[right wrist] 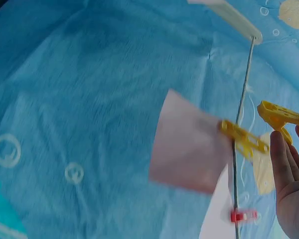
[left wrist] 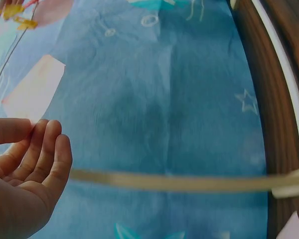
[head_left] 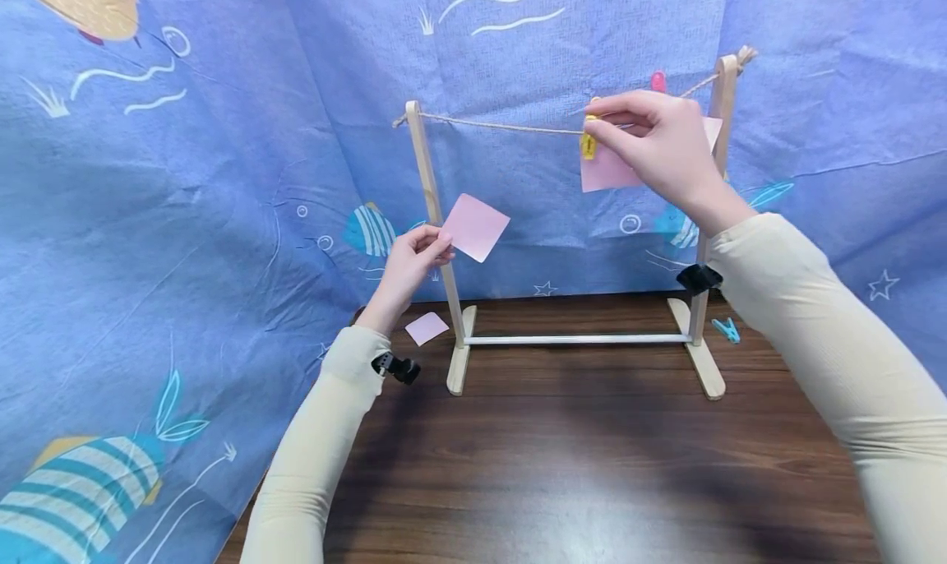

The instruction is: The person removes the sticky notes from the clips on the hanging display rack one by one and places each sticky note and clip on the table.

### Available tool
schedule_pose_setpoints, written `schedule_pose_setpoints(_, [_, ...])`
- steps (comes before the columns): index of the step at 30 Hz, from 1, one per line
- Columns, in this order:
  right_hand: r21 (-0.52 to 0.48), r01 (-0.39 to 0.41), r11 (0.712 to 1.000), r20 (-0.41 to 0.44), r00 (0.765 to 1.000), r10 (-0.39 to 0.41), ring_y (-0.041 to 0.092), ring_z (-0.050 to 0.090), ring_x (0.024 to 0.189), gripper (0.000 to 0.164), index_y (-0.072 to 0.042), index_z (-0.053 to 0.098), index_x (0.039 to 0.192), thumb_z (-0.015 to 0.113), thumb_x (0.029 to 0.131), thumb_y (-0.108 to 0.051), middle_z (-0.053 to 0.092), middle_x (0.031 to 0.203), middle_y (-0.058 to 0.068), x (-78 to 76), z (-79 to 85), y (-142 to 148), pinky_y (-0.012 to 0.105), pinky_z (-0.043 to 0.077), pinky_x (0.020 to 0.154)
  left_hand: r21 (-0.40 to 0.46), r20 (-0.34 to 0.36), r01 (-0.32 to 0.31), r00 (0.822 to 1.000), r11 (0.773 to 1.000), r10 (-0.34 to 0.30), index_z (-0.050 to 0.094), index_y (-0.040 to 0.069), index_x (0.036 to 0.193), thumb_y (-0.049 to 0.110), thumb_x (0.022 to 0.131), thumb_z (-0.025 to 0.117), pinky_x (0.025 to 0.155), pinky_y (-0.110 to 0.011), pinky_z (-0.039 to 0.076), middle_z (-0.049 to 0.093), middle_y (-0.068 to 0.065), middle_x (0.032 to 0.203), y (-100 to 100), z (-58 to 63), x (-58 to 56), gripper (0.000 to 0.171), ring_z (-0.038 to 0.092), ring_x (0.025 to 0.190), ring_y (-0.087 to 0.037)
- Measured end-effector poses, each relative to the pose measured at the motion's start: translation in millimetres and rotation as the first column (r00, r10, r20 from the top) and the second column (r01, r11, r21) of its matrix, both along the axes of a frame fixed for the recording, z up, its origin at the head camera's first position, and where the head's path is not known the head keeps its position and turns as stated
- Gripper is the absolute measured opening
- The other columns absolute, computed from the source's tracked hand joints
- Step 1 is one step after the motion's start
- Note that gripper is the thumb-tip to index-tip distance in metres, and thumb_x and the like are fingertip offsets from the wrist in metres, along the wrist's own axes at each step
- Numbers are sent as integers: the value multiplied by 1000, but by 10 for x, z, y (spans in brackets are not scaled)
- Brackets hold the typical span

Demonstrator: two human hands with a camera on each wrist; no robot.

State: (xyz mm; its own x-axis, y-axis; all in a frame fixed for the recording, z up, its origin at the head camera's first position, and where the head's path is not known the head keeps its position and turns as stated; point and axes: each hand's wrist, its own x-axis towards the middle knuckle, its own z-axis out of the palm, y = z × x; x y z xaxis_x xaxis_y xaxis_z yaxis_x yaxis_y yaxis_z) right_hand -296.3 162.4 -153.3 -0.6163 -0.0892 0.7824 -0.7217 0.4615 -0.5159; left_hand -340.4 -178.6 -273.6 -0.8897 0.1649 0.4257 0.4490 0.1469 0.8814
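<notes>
My left hand (head_left: 416, 260) pinches a pink square of paper (head_left: 475, 227) by one corner, in front of the stand's left post. In the left wrist view that paper (left wrist: 37, 87) rises from the thumb and fingertips. Up at the string (head_left: 503, 125), my right hand (head_left: 669, 141) pinches a yellow clothespin (right wrist: 281, 114). Right beside it, a second yellow clothespin (right wrist: 243, 137) clips another pink paper (right wrist: 189, 147) to the string. Farther along, a red clothespin (right wrist: 243, 215) sits on the string by a further paper (right wrist: 217, 214), which my right hand partly hides in the head view.
A wooden stand with a left post (head_left: 425, 165), a right post (head_left: 723, 108) and a white crossbar (head_left: 577, 339) bears the string. A pink paper (head_left: 427, 328) lies left of it on the brown table (head_left: 577, 457), a turquoise clothespin (head_left: 727, 330) to its right. Blue patterned cloth (head_left: 518, 243) hangs behind.
</notes>
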Motion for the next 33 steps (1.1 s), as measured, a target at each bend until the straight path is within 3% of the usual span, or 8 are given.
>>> schedule_pose_setpoints(4, [1, 88, 996, 0, 996, -88, -5, 67, 85, 32, -10, 75, 120, 76, 92, -25, 74, 107, -5, 86, -7, 207, 11, 53, 80, -5, -6, -36, 999, 999, 36, 63, -13, 113, 12, 101, 63, 79, -28, 60, 68, -24, 99, -223, -21, 45, 27, 70, 78, -14])
schedule_pose_setpoints(7, [-32, 151, 988, -5, 988, -151, -7, 65, 88, 36, -12, 72, 125, 77, 92, -24, 74, 110, -6, 139, -28, 381, 12, 52, 85, -17, -4, -61, 998, 998, 61, 62, -14, 112, 13, 101, 63, 78, -26, 60, 70, -11, 92, -392, -37, 87, 29, 69, 76, -8])
schedule_pose_setpoints(11, [-135, 169, 976, 23, 986, -167, -2, 65, 94, 38, -10, 71, 127, 77, 90, -17, 71, 110, -8, 203, -80, 631, 12, 51, 90, -14, 6, -107, 994, 994, 107, 61, -15, 114, 15, 101, 63, 77, -21, 59, 70, 5, 84, -591, -90, 130, 32, 68, 75, -6])
schedule_pose_setpoints(20, [-336, 210, 918, 55, 977, -204, 5, 65, 97, 37, -6, 72, 123, 78, 87, -9, 66, 107, -7, 262, -292, 1041, 12, 50, 92, -19, 59, -180, 982, 984, 181, 60, -17, 118, 18, 101, 64, 78, -20, 58, 69, 10, 82, -835, -345, 131, 39, 68, 75, -4])
schedule_pose_setpoints(28, [-376, 296, 878, 116, 955, -272, 4, 64, 98, 38, -8, 71, 125, 76, 88, -7, 64, 109, -9, 229, -504, 1308, 10, 49, 92, 12, 95, -226, 970, 974, 224, 58, -19, 116, 11, 101, 62, 75, -24, 59, 69, 9, 78, -1022, -586, 113, 33, 68, 71, -5])
schedule_pose_setpoints(33, [-385, 375, 843, 173, 927, -333, 0, 64, 95, 39, -9, 70, 127, 74, 88, -7, 63, 106, -13, 193, -664, 1500, 9, 49, 91, 36, 139, -265, 956, 964, 258, 57, -18, 113, 8, 101, 61, 72, -21, 59, 69, 5, 78, -1176, -709, 95, 29, 67, 70, -4])
